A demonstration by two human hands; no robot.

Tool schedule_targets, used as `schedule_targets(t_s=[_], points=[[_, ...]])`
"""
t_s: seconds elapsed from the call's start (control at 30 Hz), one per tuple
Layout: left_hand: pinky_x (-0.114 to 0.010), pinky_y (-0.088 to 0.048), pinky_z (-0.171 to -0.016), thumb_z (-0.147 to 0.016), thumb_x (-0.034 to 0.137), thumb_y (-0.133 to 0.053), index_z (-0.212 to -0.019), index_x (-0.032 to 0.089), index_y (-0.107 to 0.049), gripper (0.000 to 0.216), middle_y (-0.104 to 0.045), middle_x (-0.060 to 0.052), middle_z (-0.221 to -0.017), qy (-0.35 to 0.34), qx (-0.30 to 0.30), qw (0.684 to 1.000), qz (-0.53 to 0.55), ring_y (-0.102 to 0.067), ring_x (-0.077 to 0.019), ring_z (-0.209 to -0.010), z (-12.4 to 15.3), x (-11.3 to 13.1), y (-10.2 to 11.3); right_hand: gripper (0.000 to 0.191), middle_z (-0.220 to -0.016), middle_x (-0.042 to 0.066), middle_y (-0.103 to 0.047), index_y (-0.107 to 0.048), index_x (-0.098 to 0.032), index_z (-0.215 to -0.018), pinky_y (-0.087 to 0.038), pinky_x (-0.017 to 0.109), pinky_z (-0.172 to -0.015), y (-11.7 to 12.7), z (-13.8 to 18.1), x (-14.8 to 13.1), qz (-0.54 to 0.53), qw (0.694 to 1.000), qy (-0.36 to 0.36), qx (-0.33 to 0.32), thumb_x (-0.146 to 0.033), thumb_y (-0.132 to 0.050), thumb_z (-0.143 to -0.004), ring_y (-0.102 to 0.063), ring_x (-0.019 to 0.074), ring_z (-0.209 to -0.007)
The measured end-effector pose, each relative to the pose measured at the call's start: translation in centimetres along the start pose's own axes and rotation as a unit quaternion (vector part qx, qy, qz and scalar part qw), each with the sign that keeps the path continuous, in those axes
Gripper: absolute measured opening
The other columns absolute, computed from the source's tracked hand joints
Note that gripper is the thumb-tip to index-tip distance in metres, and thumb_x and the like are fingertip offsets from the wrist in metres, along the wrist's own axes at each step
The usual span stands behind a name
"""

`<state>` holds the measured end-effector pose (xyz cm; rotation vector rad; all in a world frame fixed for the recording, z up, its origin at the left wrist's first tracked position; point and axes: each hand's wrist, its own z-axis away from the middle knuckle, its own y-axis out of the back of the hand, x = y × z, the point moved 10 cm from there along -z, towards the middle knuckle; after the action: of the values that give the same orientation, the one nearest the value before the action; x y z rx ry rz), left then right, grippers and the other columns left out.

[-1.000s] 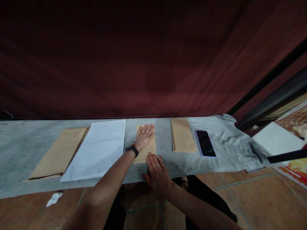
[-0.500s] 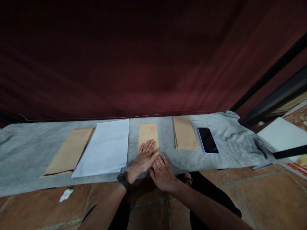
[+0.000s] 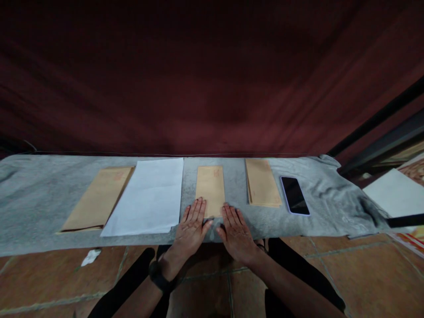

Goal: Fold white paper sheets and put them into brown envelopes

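A single brown paper envelope (image 3: 211, 187) with small red print at its upper right lies flat in front of me. My left hand (image 3: 191, 227) rests palm down, its fingertips over the envelope's lower left corner. On the other side, my right hand (image 3: 236, 232) lies flat with its fingertips at the lower right edge. Both hands have their fingers stretched out and grip nothing. Left of them is white paper (image 3: 145, 198), and to the right a small stack of brown envelopes (image 3: 263, 183).
Everything lies on a narrow bench covered with grey cloth (image 3: 29, 198). A larger brown envelope pile (image 3: 96, 198) is at the left, partly beside the white paper. A phone (image 3: 295, 195) lies at the right. Behind hangs a dark red curtain (image 3: 198, 88); a crumpled tissue (image 3: 90, 257) is on the tiled floor.
My left hand has slid down and left off the middle of the envelope. My right hand has moved slightly right, so the hands are now apart and more of the envelope shows.
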<state>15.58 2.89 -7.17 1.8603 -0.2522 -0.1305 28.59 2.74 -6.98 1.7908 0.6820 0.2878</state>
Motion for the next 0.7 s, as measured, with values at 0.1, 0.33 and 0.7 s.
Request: schedule_targets(t_s=[0.1,0.33,0.7], points=[[-0.049,-0.032,-0.122,-0.104,0.04,-0.036,-0.162,0.011,-0.009,0.07,-0.033,-0.015,-0.163,0.005,0.0,1.0,-0.002,-0.032,-0.0278,-0.151,0.0,0.1,0.0,0.067,-0.163,0.016,-0.033,-0.019,-0.007,-0.161,-0.028,0.049,-0.124,0.6,-0.7,-0.6,-0.021,1.0,0.004,-0.006,-0.041,-0.037,-0.106,-0.03,0.0268,-0.152],[-0.049,-0.025,-0.125,-0.101,0.019,-0.032,-0.163,0.014,-0.007,0.067,-0.029,-0.011,-0.166,-0.01,-0.013,1.0,0.002,-0.024,-0.0251,-0.154,-0.1,0.4,0.3,0.065,-0.163,0.014,-0.034,-0.027,-0.009,-0.159,-0.032,0.044,-0.124,-0.2,-1.0,-3.8,-0.066,0.994,0.074,-0.037,-0.044,-0.039,-0.106,-0.029,0.0227,-0.152],[-0.042,-0.026,-0.126,-0.104,0.029,-0.036,-0.162,0.012,-0.011,0.065,-0.027,-0.014,-0.166,-0.079,-0.051,0.993,0.074,-0.023,-0.0213,-0.154,1.4,2.4,-0.1,0.07,-0.157,0.019,-0.043,-0.03,-0.004,-0.156,-0.035,0.048,-0.123,-0.6,0.3,-3.6,-0.058,0.992,0.11,-0.013,-0.045,-0.046,-0.103,-0.032,0.0274,-0.151]])
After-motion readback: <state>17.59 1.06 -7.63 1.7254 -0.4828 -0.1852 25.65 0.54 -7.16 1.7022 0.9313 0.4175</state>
